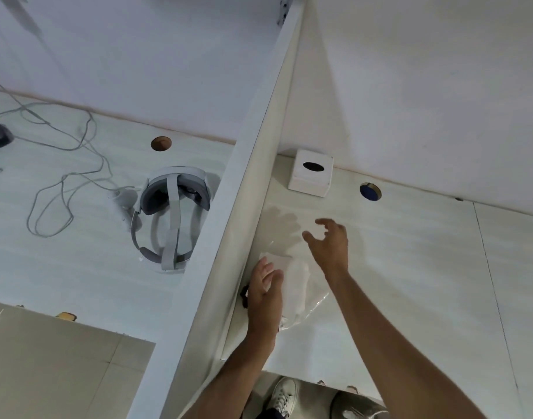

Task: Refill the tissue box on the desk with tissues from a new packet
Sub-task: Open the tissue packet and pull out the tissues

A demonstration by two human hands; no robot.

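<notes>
Two hands work over the desk (pixel 410 267). Left hand (pixel 263 293) rests on the packet (pixel 295 285), fingers loosely spread, pinning it. Right hand (pixel 330 244) hovers, fingers wide, empty, reaching toward the box (pixel 310 173) by the wall. Best to drag the box close before loading tissues.

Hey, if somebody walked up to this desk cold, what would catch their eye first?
Probably the two bare arms reaching in: the left hand rests on a clear packet of white tissues by the divider, and the right hand hovers open above the desk. Next, the white tissue box at the back wall, its dark slot showing nothing. Left of the divider lies a white headset.
</notes>
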